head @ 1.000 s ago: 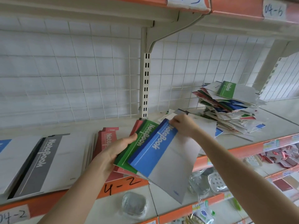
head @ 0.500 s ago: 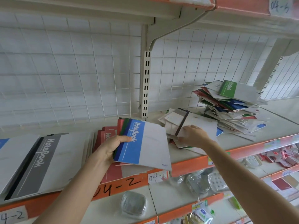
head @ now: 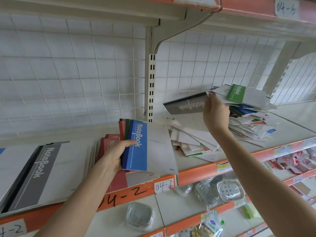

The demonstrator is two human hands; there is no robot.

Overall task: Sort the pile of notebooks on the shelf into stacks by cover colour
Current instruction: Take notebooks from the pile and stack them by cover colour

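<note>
My left hand (head: 114,155) grips a fanned bundle of notebooks above the shelf's front edge; a blue notebook (head: 139,147) lies on top, with green and red covers showing behind it. My right hand (head: 215,115) holds a grey notebook (head: 186,104) lifted in the air, tilted, its cover lettering upside down. Right of it rises the mixed pile of notebooks (head: 248,117), a green one (head: 236,93) on top. More loose notebooks (head: 191,141) lie spread on the shelf below my right hand. A red stack (head: 109,144) and a grey stack (head: 46,170) lie to the left.
The shelf (head: 201,173) has an orange front rail with handwritten labels. A white wire grid forms the back wall, with a slotted upright post (head: 151,86) in the middle. Lower shelves hold packaged goods in clear wrapping (head: 139,214). Another shelf hangs overhead.
My right hand left the blue notebook, reached to the loose notebooks on the shelf, and lifted a grey one up. The left hand squared its bundle and stayed near the front edge.
</note>
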